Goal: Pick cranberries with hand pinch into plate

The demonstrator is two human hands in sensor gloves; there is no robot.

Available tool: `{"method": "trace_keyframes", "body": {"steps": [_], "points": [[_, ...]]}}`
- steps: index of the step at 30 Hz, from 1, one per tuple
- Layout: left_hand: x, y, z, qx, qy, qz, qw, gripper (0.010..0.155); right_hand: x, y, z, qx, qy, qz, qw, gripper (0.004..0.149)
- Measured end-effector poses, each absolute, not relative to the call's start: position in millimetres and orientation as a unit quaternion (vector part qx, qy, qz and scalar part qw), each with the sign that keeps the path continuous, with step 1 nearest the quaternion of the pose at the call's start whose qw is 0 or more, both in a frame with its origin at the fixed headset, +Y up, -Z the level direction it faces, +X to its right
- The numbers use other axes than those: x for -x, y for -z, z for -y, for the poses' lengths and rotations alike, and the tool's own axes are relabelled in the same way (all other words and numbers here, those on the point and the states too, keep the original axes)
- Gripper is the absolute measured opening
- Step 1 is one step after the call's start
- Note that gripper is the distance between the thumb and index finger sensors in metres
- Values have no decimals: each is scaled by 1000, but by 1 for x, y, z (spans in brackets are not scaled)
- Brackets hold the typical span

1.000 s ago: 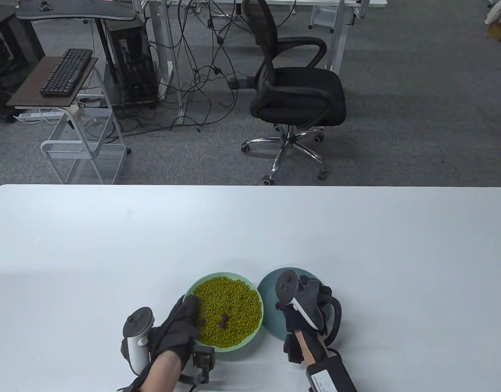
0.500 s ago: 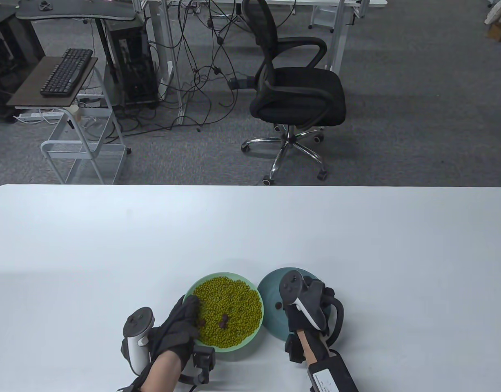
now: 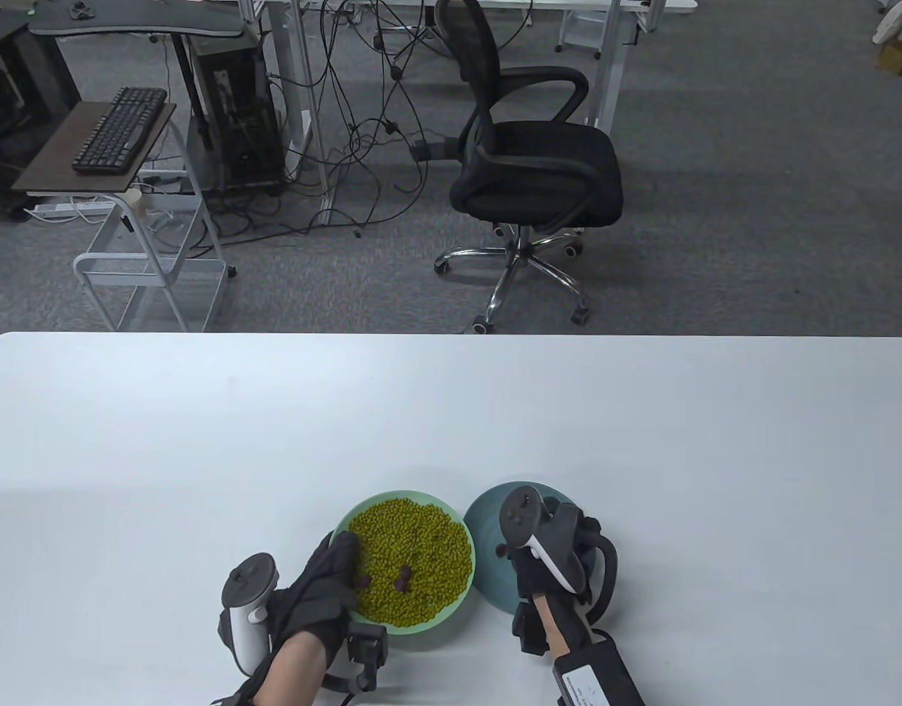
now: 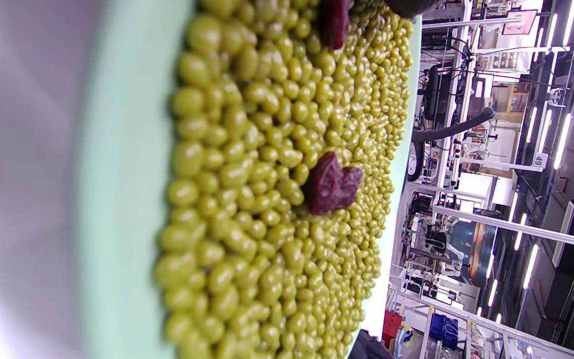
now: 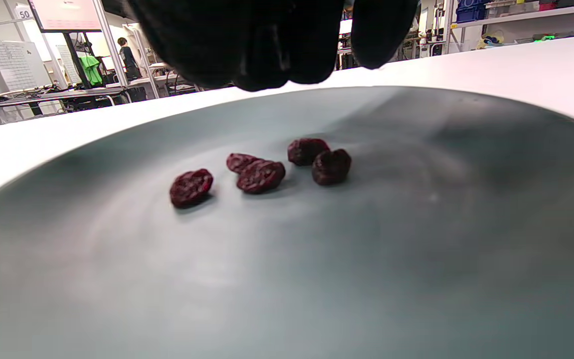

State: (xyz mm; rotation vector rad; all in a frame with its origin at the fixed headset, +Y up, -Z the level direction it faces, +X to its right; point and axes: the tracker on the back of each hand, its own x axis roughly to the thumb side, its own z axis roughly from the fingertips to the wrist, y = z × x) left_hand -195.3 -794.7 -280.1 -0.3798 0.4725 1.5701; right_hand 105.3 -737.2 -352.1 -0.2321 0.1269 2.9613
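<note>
Table view: white table [image 3: 201, 441], grey carpet [image 3: 752, 184], black office chair [image 3: 539, 162] behind.

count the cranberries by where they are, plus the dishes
Cranberries on the dark teal plate: 5, first at.
Cranberries visible on the mung beans in the light green bowl: 2, one at; more may be hidden under the left hand.
Dishes: 2.
Total: 7 cranberries visible, 2 dishes.

White table [image 3: 451, 412] carries 2 dishes near its front edge. Mint-green plate [image 3: 451, 616] of green beans on the left, just beside dark teal plate [image 3: 484, 515].
</note>
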Motion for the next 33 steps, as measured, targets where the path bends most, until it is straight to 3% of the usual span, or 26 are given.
{"method": "trace_keyframes", "body": {"steps": [13,33], "points": [[195,280,795,169,-695,-207,667,48,-83,347,722,27,-995,-44,85,51],[194,280,795,169,-694,-207,669,48,-15,333,683,-121,-988,-97,18,52]]}}
